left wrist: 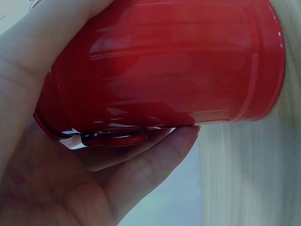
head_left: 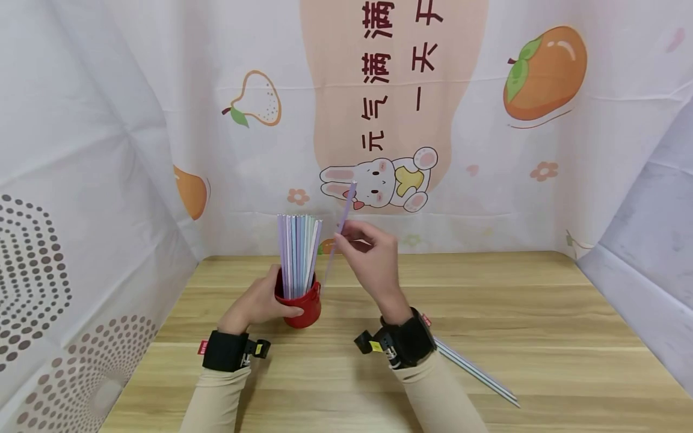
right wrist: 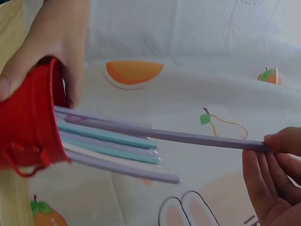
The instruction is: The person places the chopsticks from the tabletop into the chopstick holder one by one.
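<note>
A purple straw (head_left: 342, 225) is pinched between the fingertips of the right hand (head_left: 373, 255), tilted just right of the red bucket (head_left: 299, 304), its lower end hidden near the rim. The left hand (head_left: 258, 302) wraps the bucket, which stands on the wooden table (head_left: 541, 313) full of pastel straws (head_left: 298, 252). More straws (head_left: 476, 371) lie near right.

Purple straw (head_left: 340, 231) tilted, red cup (head_left: 301, 307) upright
</note>
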Motion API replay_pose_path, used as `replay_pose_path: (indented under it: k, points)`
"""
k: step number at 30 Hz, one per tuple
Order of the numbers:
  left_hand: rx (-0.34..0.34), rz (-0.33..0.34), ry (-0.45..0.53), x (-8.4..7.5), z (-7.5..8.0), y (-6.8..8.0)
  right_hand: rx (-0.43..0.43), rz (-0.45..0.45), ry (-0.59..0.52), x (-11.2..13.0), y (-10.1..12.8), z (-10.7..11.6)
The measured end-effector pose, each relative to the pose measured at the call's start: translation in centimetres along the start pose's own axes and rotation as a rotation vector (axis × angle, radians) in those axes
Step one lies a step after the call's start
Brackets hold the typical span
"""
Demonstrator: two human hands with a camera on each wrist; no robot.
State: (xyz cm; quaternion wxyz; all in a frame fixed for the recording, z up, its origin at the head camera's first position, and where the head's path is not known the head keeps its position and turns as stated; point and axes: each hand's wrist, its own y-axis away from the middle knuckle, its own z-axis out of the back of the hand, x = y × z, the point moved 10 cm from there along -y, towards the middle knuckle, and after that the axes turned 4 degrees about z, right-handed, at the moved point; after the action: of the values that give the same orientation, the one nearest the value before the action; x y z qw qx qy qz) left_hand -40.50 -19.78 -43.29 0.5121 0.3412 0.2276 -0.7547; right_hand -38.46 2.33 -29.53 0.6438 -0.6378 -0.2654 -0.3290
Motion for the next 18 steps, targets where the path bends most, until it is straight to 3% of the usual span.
replay_pose_path:
  k: [6,18]
  points:
    - [-0.004,0.012,-0.014,0.1,0.0,-0.1,-0.032,0.031,-0.014,-0.8,0.1,-2.6]
    - [-0.018,0.014,-0.051,0.1,0.1,0.0,0.059,-0.005,0.131,-4.5,1.5,-6.4]
